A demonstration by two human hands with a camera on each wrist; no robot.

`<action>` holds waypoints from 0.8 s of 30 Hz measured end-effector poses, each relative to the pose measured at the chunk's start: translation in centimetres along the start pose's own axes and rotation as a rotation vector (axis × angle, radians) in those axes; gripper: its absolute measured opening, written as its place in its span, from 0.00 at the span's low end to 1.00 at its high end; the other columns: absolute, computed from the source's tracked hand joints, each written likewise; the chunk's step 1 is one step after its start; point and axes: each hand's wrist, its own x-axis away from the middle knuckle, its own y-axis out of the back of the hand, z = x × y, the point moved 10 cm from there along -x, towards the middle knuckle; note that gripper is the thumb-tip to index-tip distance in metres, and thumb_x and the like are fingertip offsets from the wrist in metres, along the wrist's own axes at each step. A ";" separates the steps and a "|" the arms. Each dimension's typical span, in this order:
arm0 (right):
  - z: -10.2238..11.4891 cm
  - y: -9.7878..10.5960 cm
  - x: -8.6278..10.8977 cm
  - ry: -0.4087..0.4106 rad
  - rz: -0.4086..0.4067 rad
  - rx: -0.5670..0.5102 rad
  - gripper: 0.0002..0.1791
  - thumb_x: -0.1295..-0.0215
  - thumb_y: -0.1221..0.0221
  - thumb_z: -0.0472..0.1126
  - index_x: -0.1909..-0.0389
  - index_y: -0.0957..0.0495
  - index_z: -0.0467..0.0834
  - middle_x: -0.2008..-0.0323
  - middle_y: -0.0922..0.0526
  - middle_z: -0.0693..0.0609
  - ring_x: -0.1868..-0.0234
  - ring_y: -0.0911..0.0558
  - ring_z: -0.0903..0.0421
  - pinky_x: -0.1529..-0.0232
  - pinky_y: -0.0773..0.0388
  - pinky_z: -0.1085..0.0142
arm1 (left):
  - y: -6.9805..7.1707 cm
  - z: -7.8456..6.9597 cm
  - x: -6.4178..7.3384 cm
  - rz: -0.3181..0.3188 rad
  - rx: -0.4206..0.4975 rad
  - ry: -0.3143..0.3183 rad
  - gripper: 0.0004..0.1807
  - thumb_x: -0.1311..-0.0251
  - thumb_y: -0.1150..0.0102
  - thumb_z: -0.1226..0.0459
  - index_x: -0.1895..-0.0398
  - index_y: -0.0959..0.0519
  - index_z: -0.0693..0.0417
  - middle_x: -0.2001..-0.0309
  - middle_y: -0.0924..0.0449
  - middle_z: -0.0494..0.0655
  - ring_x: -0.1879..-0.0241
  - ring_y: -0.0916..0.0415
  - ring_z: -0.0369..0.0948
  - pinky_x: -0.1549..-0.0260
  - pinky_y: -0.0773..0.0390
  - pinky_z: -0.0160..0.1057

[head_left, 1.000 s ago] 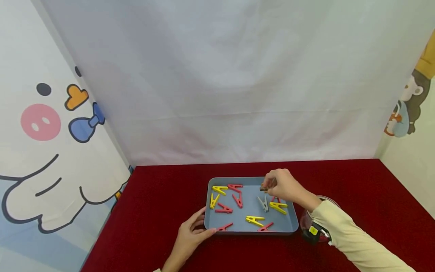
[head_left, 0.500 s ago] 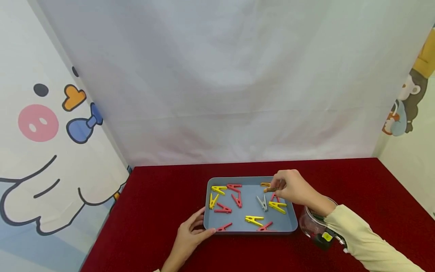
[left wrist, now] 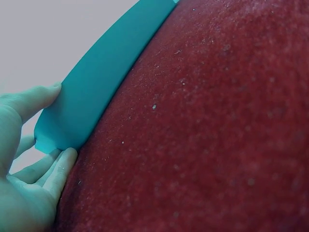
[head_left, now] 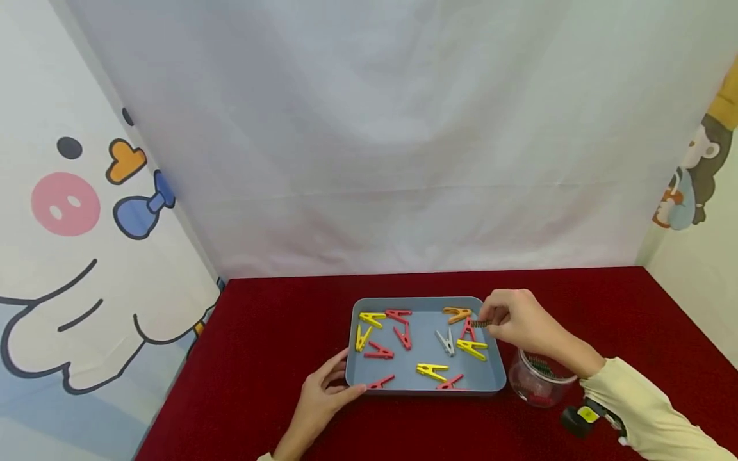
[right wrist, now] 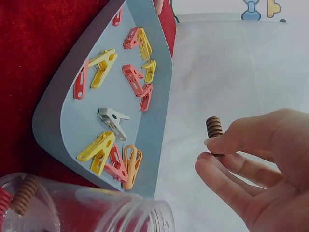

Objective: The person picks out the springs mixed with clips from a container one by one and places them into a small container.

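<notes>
My right hand pinches a short brown coil spring between thumb and fingertips, held above the right side of a grey-blue tray. Inside the tray lie several plastic clothespins: red, yellow, one grey clothespin and one orange clothespin. With my left hand I grip the tray's near left corner, thumb and fingers against its outer walls. A clear jar stands just right of the tray, below my right forearm. It contains springs, including a brown spring.
A dark red cloth covers the table. Behind it hangs a pale curtain. Printed cartoon panels stand at the left and right sides. The jar's open mouth is close to the tray's right edge.
My right hand has moved right with the spring, from over the tray's far part toward its right edge. The orange clothespin and the jar have come into fuller view. My left hand stays put.
</notes>
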 end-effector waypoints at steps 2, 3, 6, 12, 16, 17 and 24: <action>0.0 0.3 0.3 -0.002 -0.003 0.005 0.11 0.53 0.37 0.24 0.73 0.19 0.43 0.72 0.20 0.55 0.74 0.23 0.61 0.75 0.24 0.69 | -0.1 -0.8 0.3 0.001 0.012 0.000 0.40 0.51 0.28 0.63 0.32 0.34 0.52 0.47 0.27 0.61 0.48 0.28 0.52 0.60 0.22 0.34; 0.0 0.4 0.4 -0.005 -0.004 0.004 0.11 0.53 0.36 0.24 0.73 0.19 0.43 0.72 0.21 0.55 0.74 0.23 0.61 0.75 0.23 0.69 | -0.1 -1.3 0.5 0.000 0.016 -0.001 0.40 0.50 0.28 0.63 0.33 0.34 0.52 0.47 0.27 0.61 0.48 0.28 0.52 0.60 0.22 0.34; -0.1 0.7 0.8 -0.017 0.000 -0.002 0.12 0.53 0.36 0.24 0.72 0.19 0.44 0.71 0.20 0.56 0.73 0.23 0.62 0.74 0.23 0.69 | 0.0 -2.1 0.8 -0.007 0.017 -0.005 0.39 0.50 0.28 0.62 0.33 0.33 0.53 0.47 0.26 0.60 0.48 0.28 0.51 0.60 0.23 0.33; -0.4 1.3 1.8 -0.018 -0.015 0.001 0.13 0.53 0.35 0.24 0.72 0.19 0.46 0.71 0.21 0.57 0.74 0.23 0.63 0.75 0.23 0.69 | -0.1 -0.9 0.6 -0.001 0.014 0.014 0.39 0.50 0.29 0.62 0.33 0.34 0.54 0.47 0.27 0.60 0.48 0.28 0.52 0.59 0.22 0.35; -0.5 1.9 2.4 0.000 -0.033 0.007 0.14 0.54 0.35 0.25 0.73 0.19 0.47 0.71 0.21 0.59 0.74 0.23 0.65 0.74 0.23 0.69 | 0.0 0.7 0.3 -0.006 0.002 0.030 0.40 0.50 0.29 0.61 0.32 0.34 0.50 0.46 0.27 0.58 0.48 0.28 0.49 0.60 0.22 0.34; -0.5 2.0 2.6 0.003 -0.037 0.006 0.14 0.54 0.34 0.24 0.73 0.19 0.47 0.71 0.21 0.59 0.74 0.22 0.65 0.74 0.23 0.69 | 0.0 1.0 0.2 -0.011 -0.002 0.031 0.40 0.50 0.28 0.60 0.32 0.34 0.49 0.46 0.26 0.57 0.48 0.27 0.48 0.60 0.22 0.34; -1.4 3.5 3.8 -0.033 -0.065 0.028 0.16 0.55 0.33 0.24 0.73 0.19 0.48 0.71 0.21 0.59 0.73 0.23 0.65 0.73 0.22 0.68 | 0.2 1.1 -0.3 -0.026 -0.004 0.008 0.39 0.52 0.27 0.58 0.34 0.32 0.43 0.47 0.26 0.54 0.49 0.27 0.47 0.59 0.22 0.34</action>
